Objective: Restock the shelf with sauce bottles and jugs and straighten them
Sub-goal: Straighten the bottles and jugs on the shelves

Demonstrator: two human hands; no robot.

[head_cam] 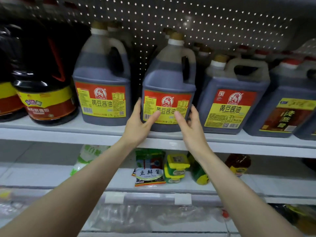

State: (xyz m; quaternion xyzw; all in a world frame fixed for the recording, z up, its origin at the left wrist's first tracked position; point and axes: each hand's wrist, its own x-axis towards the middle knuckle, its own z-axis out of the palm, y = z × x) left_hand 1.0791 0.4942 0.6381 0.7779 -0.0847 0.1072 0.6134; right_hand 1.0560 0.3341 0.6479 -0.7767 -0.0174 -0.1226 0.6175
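Pegboard-backed white shelf (68, 132), soy sauce row, and both hands are on the middle jug (168, 77). The left hand (142, 120) has its thumb across the label's lower left and its fingers wrapped round the left wall. The right hand (188, 124) mirrors it, thumb on the label and fingers curled round the right side. So the jug sits right between the 2 palms, gripped low near its base, with neither hand really nearer. It stands upright, long axis vertical, cap up, label facing out, handle at the right rear. The base looks to be close to the shelf's front lip, but I can't tell if it's fully set down. Going outward, there's a clear gap to the twin jug (100, 74) on the left, while the wide jug (234, 93) on the right is just beside it. My guess is it needs a small slide or twist to square it with the row.
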